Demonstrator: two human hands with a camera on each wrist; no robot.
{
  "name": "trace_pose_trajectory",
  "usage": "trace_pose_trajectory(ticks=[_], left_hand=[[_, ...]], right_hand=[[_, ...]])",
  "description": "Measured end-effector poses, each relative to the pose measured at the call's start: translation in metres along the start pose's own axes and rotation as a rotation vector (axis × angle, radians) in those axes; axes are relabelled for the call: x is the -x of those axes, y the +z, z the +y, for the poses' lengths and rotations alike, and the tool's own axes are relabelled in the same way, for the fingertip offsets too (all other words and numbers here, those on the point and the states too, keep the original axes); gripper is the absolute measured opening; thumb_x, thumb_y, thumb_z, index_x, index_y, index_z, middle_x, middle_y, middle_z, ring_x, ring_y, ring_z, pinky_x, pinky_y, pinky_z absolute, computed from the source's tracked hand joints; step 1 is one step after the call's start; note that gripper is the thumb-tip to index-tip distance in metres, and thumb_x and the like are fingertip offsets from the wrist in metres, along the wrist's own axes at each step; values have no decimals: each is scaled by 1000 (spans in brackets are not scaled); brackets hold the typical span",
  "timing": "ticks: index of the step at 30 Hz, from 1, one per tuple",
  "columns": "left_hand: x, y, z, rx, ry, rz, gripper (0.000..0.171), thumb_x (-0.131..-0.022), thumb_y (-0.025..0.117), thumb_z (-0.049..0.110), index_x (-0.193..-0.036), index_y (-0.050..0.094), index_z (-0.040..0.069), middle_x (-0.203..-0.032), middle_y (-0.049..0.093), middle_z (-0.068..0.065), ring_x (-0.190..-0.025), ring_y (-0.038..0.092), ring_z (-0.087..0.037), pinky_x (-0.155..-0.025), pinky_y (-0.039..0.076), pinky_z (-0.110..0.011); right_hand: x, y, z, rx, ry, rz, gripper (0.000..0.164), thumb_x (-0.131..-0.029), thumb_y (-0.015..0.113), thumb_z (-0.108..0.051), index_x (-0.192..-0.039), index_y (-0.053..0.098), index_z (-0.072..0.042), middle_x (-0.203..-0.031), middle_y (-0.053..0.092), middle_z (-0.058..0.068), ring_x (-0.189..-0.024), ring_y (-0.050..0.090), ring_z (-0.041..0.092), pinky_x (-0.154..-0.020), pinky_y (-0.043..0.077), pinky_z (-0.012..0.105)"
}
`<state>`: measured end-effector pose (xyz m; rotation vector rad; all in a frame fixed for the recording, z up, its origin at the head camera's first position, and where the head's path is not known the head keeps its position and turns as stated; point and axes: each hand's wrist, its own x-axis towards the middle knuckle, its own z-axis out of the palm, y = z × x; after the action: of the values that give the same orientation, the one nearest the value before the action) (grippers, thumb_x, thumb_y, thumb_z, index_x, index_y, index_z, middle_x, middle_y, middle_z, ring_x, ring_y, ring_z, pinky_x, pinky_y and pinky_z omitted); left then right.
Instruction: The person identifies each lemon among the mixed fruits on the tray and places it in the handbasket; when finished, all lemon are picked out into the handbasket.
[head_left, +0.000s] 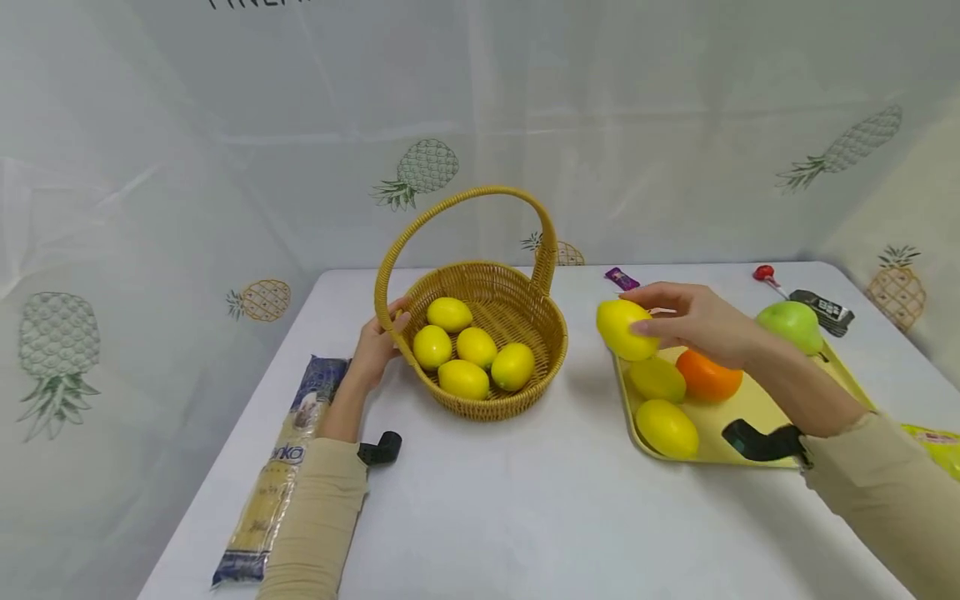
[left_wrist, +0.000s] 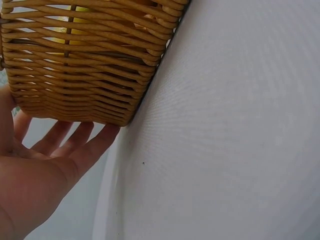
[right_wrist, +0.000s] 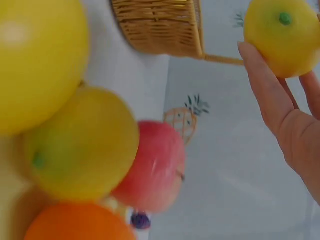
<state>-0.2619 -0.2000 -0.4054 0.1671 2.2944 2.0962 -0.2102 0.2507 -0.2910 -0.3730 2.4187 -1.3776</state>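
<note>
A round wicker basket with a tall handle holds several yellow lemons. My left hand grips the basket's left side by the foot of the handle; in the left wrist view its fingers lie against the woven wall. My right hand pinches a lemon between thumb and fingers, above the far left corner of a yellow tray. Two more lemons and an orange lie in the tray below. A red apple shows only in the right wrist view.
A green apple lies at the tray's right. Behind are a purple-wrapped candy, a red lollipop and a black packet. A pasta pack lies beside the left forearm; a yellow packet is at far right.
</note>
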Motion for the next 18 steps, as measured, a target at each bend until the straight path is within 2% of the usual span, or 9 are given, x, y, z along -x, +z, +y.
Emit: trace_pose_trajectory(ticks=[3, 10, 14, 18], left_hand=[[1, -1, 0, 3, 1, 1, 52, -103, 49, 31, -151, 37, 15, -154, 29, -12, -138, 32, -30, -95, 45, -55], [2, 2, 2, 5, -14, 3, 51, -103, 49, 32, -151, 38, 17, -155, 27, -9, -139, 30, -29, -96, 45, -55], [2, 2, 1, -8, -5, 9, 52, -102, 50, 33, -150, 39, 18, -155, 28, -9, -139, 31, -29, -95, 45, -54], [2, 1, 1, -8, -6, 16, 52, -102, 50, 34, -150, 39, 18, -155, 28, -9, -139, 31, -29, -96, 45, -54]], right_hand=[[-32, 13, -10, -46, -22, -70, 56, -91, 70, -29, -139, 50, -9, -134, 51, 13, -106, 59, 29, -86, 53, 41], [-93, 48, -20, -69, -58, -145, 52, -90, 71, -27, -136, 55, -11, -135, 52, 10, -114, 55, 29, -90, 51, 45], [-115, 68, -25, -139, -58, -192, 49, -93, 68, -19, -137, 52, -7, -133, 49, 16, -114, 54, 32, -89, 52, 44], [-133, 83, -27, -149, -39, -213, 48, -93, 67, -20, -137, 51, -7, -132, 49, 17, -113, 54, 31, -87, 53, 42]])
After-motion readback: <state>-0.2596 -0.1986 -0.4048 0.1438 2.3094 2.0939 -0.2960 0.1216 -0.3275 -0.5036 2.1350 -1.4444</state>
